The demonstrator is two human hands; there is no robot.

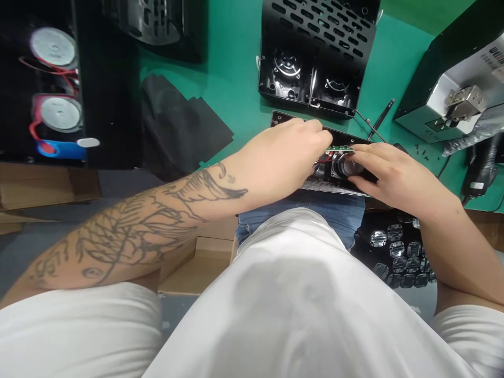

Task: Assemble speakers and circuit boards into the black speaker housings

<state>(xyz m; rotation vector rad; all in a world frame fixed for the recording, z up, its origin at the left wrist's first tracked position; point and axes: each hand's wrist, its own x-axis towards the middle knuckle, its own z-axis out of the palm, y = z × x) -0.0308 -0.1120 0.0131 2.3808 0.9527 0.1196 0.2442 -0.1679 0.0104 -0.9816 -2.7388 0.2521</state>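
Note:
A black panel (326, 181) lies at the bench's front edge, close to my body. Set in it is a round speaker (350, 167), with a small green circuit board (339, 149) and red wires above it. My left hand (291, 152) is closed over the panel's left part; its fingers curl under, and what they hold is hidden. From the right, my right hand (394, 170) has its fingertips at the board's right end, while its thumb rests low beside the speaker. Behind the panel stands a black slotted housing (315, 58) with two round openings.
Black sheets (177, 123) lie on the green mat (232, 89). A black case (112, 105) with speakers and a blue wrapped part fills the left. At right are a metal-fronted machine (449, 89), loose screws (425, 153) and a black power tool (478, 173). Cardboard boxes (205, 262) stand below.

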